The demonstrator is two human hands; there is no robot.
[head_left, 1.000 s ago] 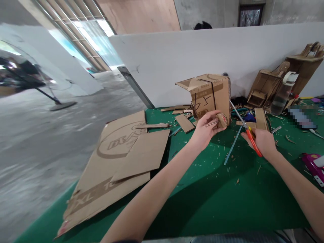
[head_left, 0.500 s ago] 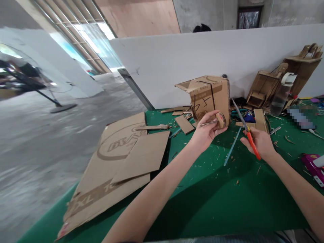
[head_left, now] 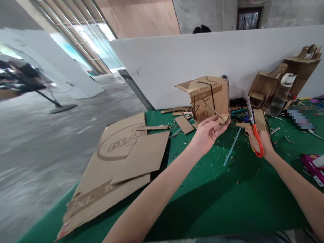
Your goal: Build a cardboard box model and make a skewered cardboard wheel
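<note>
A small round cardboard piece (head_left: 223, 118) is pinched in my left hand (head_left: 209, 132), and a thin metal rod (head_left: 214, 111) sticks up from it toward the upper left. Behind that hand stands a cardboard box (head_left: 211, 98) with black marks and a dark band. My right hand (head_left: 261, 140) is closed on orange-handled scissors (head_left: 257, 136), whose blades point up and away. A flat cardboard strip (head_left: 261, 122) lies just behind the right hand. The two hands are apart.
Large flat cardboard sheets (head_left: 121, 155) cover the left of the green table (head_left: 215, 209). A blue strip (head_left: 232, 146) lies between the hands. Scraps, a water bottle (head_left: 280, 96), cardboard models (head_left: 301, 72), a phone (head_left: 301, 118) and a purple tool (head_left: 312, 165) are farther right.
In my left hand the round piece has turned, so its flat face shows and the rod points up-left. The scissors have swung more upright and slightly right.
</note>
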